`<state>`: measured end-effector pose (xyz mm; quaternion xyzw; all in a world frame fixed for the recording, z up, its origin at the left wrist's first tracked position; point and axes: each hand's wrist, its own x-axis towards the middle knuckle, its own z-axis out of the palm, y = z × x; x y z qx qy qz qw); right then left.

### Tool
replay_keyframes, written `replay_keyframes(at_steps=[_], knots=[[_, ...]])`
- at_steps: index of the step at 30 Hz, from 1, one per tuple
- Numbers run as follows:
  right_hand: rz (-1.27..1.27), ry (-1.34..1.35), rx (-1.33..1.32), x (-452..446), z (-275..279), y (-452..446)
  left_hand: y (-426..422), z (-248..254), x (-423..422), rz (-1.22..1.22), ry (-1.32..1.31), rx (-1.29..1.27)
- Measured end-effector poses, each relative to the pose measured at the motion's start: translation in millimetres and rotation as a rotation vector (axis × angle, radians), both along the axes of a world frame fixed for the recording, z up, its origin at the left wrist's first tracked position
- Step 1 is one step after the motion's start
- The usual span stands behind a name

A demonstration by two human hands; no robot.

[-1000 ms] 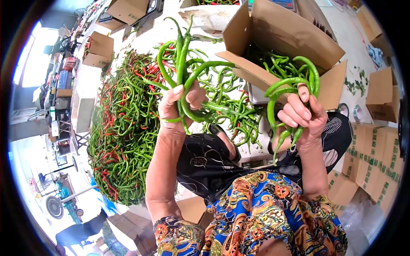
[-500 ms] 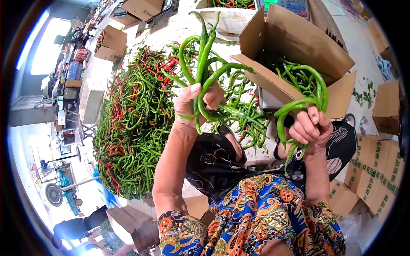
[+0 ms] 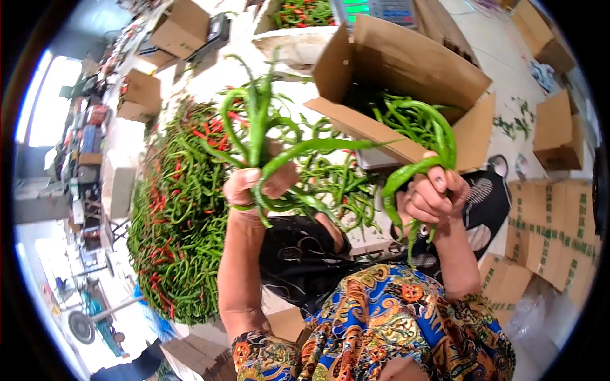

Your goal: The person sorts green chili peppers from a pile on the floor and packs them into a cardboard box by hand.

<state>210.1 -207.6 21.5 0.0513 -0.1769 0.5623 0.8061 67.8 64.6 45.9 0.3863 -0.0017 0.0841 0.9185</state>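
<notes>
My left hand (image 3: 264, 184) is closed around a bunch of long green chili peppers (image 3: 258, 124), which fan upward and out to both sides. Closed too, my right hand (image 3: 435, 197) grips several curved green chili peppers (image 3: 406, 174) that bend over and hang below the fist. Just beyond my right hand stands an open cardboard box (image 3: 419, 60) with more green chili peppers (image 3: 406, 114) inside. Behind and left of my left hand lies a big heap of green and red chili peppers (image 3: 184, 235). Loose green peppers (image 3: 343, 187) lie between the two hands.
The cardboard box rests on a scale with a lit display (image 3: 375, 11). A white foam box (image 3: 298, 44) of peppers stands behind. Flattened printed cartons (image 3: 553, 222) lean at the right, and a small carton (image 3: 140, 95) sits at the far left.
The view has shifted, so the box and heap appear further left and lower. Both hands still hold their bunches of peppers, with little change in grip.
</notes>
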Motion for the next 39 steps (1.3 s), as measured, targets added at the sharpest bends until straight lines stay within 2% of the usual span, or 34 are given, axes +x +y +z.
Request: replay_keyframes(at_steps=[2,6,11,17,22,24,26,28,30,32,33,36,39], knots=[[0.008,0.001,0.025,3.6,-0.6,-3.0,0.1,1.3,1.0,0.046,0.012,0.022],[-0.002,-0.010,0.098,12.7,-2.8,-6.0,-4.4,10.1,7.2,0.071,-0.022,-0.110],[-0.049,0.086,0.036,15.1,5.1,-13.9,3.9,8.3,10.9,0.044,-0.111,-0.114],[-0.111,0.032,0.003,26.2,7.7,-22.3,-0.7,8.5,15.6,0.039,-0.100,-0.080],[-0.345,-0.394,-0.351,44.6,46.4,-31.3,-4.3,9.2,20.2,0.053,-0.077,-0.085],[-0.542,-0.608,-0.635,60.0,75.9,-37.7,-2.6,7.9,21.1,0.064,-0.066,-0.081],[-0.689,-0.959,-0.893,73.6,103.7,-30.9,-4.7,8.1,23.5,0.081,-0.074,-0.066],[-0.617,-1.353,-1.042,100.1,96.7,-23.2,-3.5,7.9,24.3,0.073,-0.072,-0.069],[-0.473,-1.743,-1.115,119.9,66.6,-13.4,-7.2,11.0,26.1,0.084,-0.065,-0.063],[-0.510,-2.502,-1.223,128.9,33.5,-20.0,-7.8,11.0,28.3,0.109,-0.031,-0.060],[-0.488,-2.593,-1.285,131.3,27.1,-25.1,-8.4,11.1,29.8,0.123,-0.017,-0.040],[-0.414,-2.484,-1.518,137.4,23.8,-38.6,-6.3,11.5,30.5,0.168,0.064,0.023],[-0.752,-2.269,-1.473,141.5,21.4,-56.2,-3.0,12.9,37.0,0.193,0.091,0.148]])
